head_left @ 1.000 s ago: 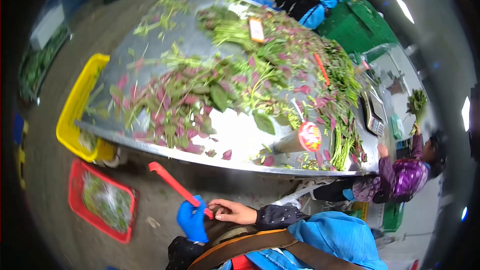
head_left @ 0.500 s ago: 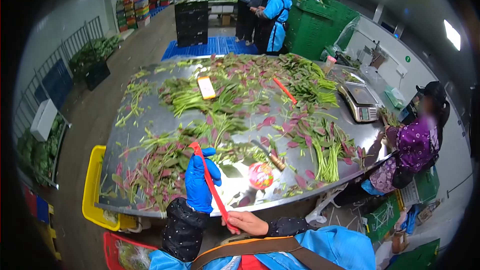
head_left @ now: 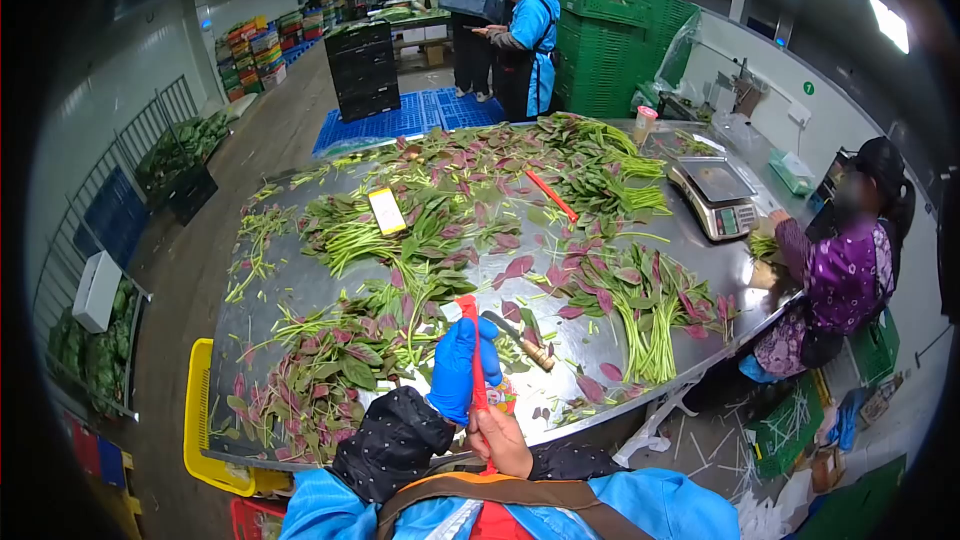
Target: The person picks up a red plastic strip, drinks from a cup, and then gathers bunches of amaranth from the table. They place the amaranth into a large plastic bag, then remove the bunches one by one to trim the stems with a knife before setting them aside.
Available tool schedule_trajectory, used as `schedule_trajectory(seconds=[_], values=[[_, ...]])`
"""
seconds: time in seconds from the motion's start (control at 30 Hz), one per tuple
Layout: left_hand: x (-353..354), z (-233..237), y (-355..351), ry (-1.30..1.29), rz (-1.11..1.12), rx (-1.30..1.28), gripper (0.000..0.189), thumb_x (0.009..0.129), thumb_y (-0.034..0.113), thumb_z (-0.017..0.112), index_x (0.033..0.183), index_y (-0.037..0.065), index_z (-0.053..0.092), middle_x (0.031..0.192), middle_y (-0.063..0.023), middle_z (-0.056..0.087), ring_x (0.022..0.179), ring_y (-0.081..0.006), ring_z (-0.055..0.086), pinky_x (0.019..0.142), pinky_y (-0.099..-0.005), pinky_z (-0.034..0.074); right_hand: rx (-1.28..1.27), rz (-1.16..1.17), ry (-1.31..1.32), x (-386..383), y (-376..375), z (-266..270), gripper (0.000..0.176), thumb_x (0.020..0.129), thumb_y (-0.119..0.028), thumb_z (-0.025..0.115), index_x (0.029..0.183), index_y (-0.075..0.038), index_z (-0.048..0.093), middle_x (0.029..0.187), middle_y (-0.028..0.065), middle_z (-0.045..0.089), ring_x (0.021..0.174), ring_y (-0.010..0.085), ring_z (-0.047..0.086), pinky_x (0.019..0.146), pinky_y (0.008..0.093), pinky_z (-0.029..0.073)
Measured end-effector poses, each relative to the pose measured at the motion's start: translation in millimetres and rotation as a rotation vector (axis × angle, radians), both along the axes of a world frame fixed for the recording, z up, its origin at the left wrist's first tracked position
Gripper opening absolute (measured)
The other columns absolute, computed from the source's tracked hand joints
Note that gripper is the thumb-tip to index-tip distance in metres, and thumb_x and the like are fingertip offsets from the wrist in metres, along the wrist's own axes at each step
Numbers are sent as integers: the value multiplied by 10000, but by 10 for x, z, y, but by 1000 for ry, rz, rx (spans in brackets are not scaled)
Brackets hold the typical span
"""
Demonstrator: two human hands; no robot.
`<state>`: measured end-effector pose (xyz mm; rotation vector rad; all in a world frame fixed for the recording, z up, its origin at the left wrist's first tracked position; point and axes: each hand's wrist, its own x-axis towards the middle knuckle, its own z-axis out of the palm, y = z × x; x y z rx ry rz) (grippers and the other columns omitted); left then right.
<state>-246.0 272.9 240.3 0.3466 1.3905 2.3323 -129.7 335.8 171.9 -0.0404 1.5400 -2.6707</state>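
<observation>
My left hand (head_left: 455,365), in a blue glove, is closed on the upper part of a red strip (head_left: 477,360) near the table's front edge. Below it my bare right hand (head_left: 502,443) pinches the strip's lower part. A knife (head_left: 525,343) with a wooden handle lies just beyond my left hand. Partly hidden behind the hands is a round pink package (head_left: 502,395). Bunches of red-and-green leafy stems (head_left: 650,325) lie to the right, and more leafy stems (head_left: 340,340) lie to the left. A second red strip (head_left: 552,196) rests farther back.
The metal table (head_left: 270,290) bears a phone (head_left: 386,211) and a scale (head_left: 715,198). A yellow basket (head_left: 203,420) stands at its left corner. A co-worker in purple (head_left: 845,265) sits at the right. Other people stand beyond, near green crates (head_left: 600,50).
Both hands and the red strip have moved right, and the hands have come closer together. The strip is now more upright. The view has shifted slightly, and the purple-clad co-worker's arm has moved.
</observation>
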Motion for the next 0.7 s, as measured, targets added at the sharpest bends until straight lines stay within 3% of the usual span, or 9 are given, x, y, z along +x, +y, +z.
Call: schedule_trajectory(seconds=[0.17, 0.33, 0.5, 0.7], values=[[79, -37, -37, -34, -117, 35, 446, 938, 483, 449, 941, 42, 511, 629, -75, 574, 537, -172, 573, 509, -295, 481, 61, -147, -7, -67, -137, 58, 271, 1008, -284, 368, 876, -66, 458, 536, 1, 390, 431, 70, 338, 412, 214, 285], [25, -140, -153, -3, -213, 15, 444, 956, 466, 416, 951, 29, 494, 698, -148, 613, 662, -251, 648, 641, -343, 529, 44, -168, 32, -90, -193, -85, 267, 1006, -273, 376, 875, -56, 460, 539, 8, 400, 429, 69, 345, 412, 218, 295], [74, -266, -152, 2, -274, 4, 433, 967, 449, 394, 958, 27, 490, 758, -169, 633, 726, -268, 660, 697, -354, 530, 71, -238, 45, -100, -238, -154, 275, 1008, -276, 360, 886, -55, 468, 581, -20, 412, 447, 45, 356, 411, 188, 272], [149, -410, -217, 11, -345, -7, 460, 968, 458, 372, 990, 9, 472, 847, -214, 637, 811, -296, 652, 766, -394, 525, 120, -319, 72, -119, -294, -274, 318, 1007, -292, 360, 1054, -18, 516, 540, -15, 417, 429, 61, 380, 414, 206, 305]])
